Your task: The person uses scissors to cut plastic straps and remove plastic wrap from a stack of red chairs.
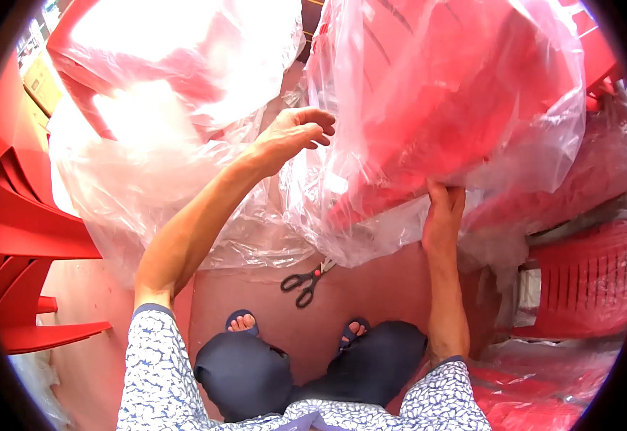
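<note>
A large clear plastic bag [371, 237] covers a red plastic piece [435, 93], likely stacked chairs, in front of me on the right. My left hand [295, 135] is raised beside the bag's left side, fingers loosely bent and apart, with nothing visible in it. Lower down, my right hand [442, 219] grips the bag at the red piece's lower edge; its fingertips are partly hidden by the film. Scissors [305, 284] with black handles lie on the floor between my feet and the bag, their blade tips near the film.
Another red item under clear film [177, 72] stands at the far left. Red plastic chairs [33, 223] rise along the left edge. To the right are a slatted red chair [586, 280] and more film-wrapped red pieces [521, 388]. A cardboard box [40, 82] shows at the upper left.
</note>
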The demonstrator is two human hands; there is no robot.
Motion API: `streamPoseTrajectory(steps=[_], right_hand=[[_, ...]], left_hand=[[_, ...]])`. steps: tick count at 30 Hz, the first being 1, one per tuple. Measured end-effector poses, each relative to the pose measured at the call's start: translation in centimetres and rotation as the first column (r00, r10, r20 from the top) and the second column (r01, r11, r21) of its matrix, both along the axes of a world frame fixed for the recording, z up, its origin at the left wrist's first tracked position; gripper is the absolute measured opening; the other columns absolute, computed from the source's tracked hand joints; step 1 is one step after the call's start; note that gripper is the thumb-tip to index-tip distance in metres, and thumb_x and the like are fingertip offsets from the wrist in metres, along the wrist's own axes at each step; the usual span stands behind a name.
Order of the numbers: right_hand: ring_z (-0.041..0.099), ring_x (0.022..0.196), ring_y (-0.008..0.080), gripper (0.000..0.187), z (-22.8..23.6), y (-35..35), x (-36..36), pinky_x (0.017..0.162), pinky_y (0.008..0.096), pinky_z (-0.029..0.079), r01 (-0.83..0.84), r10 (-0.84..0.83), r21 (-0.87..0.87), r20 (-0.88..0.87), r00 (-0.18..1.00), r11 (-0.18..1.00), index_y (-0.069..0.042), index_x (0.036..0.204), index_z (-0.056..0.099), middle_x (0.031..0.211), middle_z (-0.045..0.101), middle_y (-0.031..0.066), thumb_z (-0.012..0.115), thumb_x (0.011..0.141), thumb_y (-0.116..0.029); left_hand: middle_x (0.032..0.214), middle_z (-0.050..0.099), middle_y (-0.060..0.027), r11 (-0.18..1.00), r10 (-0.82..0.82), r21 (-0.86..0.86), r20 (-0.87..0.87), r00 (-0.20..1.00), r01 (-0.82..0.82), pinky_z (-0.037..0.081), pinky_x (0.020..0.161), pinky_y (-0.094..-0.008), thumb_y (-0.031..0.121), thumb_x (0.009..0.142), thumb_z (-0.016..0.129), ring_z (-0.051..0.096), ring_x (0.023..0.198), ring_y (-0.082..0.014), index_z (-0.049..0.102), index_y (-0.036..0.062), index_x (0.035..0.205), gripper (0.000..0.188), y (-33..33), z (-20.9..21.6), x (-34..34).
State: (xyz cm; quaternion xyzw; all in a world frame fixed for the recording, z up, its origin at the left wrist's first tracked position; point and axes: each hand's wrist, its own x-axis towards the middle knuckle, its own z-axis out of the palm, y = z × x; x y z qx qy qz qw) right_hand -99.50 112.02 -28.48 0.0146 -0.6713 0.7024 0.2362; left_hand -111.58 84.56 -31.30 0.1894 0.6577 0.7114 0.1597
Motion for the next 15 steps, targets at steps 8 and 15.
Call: streamPoseTrajectory(steps=[8, 15], right_hand=[[0.056, 0.111, 0.0184, 0.038, 3.1, 1.5, 3.4, 0.097, 0.0339, 0.045, -0.062, -0.084, 0.589, 0.219, 0.972, 0.806, -0.002, 0.126, 0.058, 0.123, 0.060, 0.0066, 0.066, 0.092, -0.015], [0.057, 0.111, 0.0159, 0.031, 16.7, 13.7, 9.6, 0.099, 0.0318, 0.043, 0.326, -0.356, 0.143, 0.400, 0.844, 0.934, 0.000, 0.126, 0.061, 0.119, 0.064, 0.0055, 0.053, 0.097, -0.005]], left_hand=[[0.097, 0.068, -0.0079, 0.952, 0.240, 0.113, 0.311, 0.920, -0.286, 0.056, 0.071, -0.0308, 0.023, 0.100, 0.058, 0.068, 0.076, -0.0170, 0.058, 0.0004, 0.123, 0.032, 0.9, 7.7, -2.3], [0.110, 0.063, -0.0088, 0.838, 0.515, 0.078, 0.216, 0.830, -0.540, 0.053, 0.070, -0.0315, 0.032, 0.100, 0.060, 0.064, 0.084, -0.0170, 0.057, 0.0032, 0.123, 0.037, 2.6, 23.0, -3.7]])
